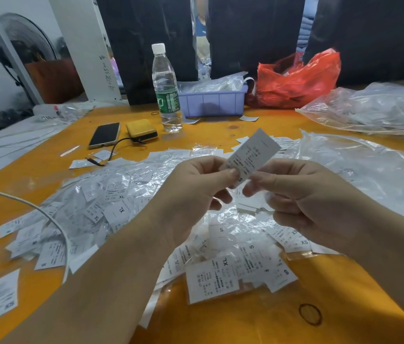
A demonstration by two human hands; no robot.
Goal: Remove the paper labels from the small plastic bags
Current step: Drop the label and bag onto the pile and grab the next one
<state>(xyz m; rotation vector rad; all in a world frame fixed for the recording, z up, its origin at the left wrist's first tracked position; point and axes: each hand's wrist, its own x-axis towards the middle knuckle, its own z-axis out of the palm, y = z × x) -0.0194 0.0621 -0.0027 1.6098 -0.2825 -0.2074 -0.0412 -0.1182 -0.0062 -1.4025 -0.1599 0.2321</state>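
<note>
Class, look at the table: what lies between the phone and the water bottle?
In the head view, a yellow case lies between the phone and the water bottle, with a black cable running from it.

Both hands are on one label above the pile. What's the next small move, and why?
Probably pull the hands apart so the label slides free. The left hand and right hand both pinch its lower end, lifted above the pile of bagged labels. Whether a small bag still sheathes it is hard to tell, so check for film at the pinch first.
</note>
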